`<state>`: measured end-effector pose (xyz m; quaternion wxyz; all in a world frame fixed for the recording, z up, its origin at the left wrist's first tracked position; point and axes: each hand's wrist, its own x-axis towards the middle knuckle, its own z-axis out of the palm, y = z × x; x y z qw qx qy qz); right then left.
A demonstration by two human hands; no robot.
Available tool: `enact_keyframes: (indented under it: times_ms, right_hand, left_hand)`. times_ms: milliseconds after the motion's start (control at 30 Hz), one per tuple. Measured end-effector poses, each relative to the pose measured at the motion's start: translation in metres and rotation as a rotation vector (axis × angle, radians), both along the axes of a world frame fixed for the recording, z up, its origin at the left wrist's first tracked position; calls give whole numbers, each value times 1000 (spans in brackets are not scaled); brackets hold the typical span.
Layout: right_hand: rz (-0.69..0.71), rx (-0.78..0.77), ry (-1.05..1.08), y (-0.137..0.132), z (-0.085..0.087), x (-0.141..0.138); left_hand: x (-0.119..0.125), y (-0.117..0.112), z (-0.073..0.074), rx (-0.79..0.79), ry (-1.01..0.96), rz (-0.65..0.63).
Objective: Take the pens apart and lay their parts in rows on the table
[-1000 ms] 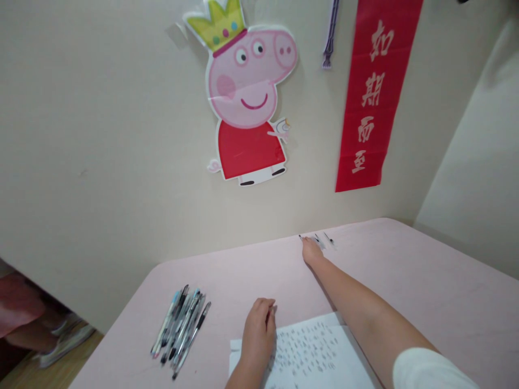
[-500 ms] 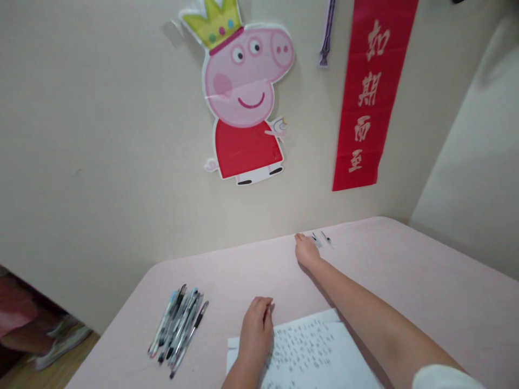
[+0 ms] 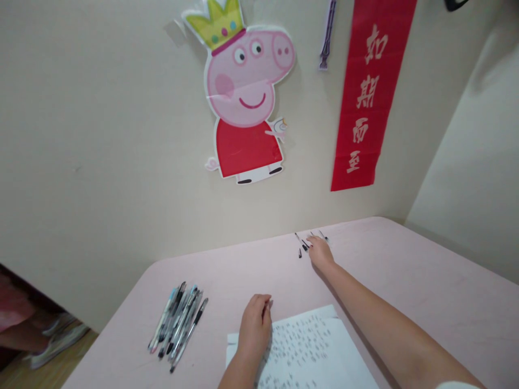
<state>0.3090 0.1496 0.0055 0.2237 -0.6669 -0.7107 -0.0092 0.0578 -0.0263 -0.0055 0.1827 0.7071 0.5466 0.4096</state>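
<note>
My left hand rests at the upper left edge of a white sheet of paper covered in handwriting. Its fingers are bent together and nothing shows in them. Stretched far across the table, my right hand is over some small pen parts by the back edge, its thumb and fingertips slightly apart. Close to those fingertips lie thin dark pen parts, and a short black piece sits just left of them. Another thin piece lies beyond the hand. What is under the fingers is partly hidden.
A bunch of several pens lies on the left of the pink-covered table. The wall behind carries a cartoon pig cutout and a red banner. Another person's legs show at the lower left.
My right hand has moved a little to the right along the back edge, uncovering the thin pen parts and short black piece. My left hand stays at the paper.
</note>
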Motion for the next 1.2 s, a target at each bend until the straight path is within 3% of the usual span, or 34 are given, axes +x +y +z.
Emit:
enact_keyframes:
  times_ms: [233, 500, 667, 867, 1000, 1200]
  right_hand:
    - [111, -63, -99, -25, 4, -17]
    - [117, -147, -206, -18, 5, -45]
    - [79, -155, -207, -5, 13, -38]
    - [-124, -157, -173, 23, 23, -11]
    - [-184, -172, -157, 33, 18, -4]
    - [-164, -192, -111, 35, 9, -10]
  left_hand:
    - [0, 0, 1, 0, -23, 8]
    - [1, -1, 2, -15, -38, 20]
    - [1, -1, 3, -44, -47, 10]
    - [2, -1, 5, -47, -60, 12]
    - [1, 0, 4, -47, -65, 15]
    - [1, 0, 3, -28, -64, 23]
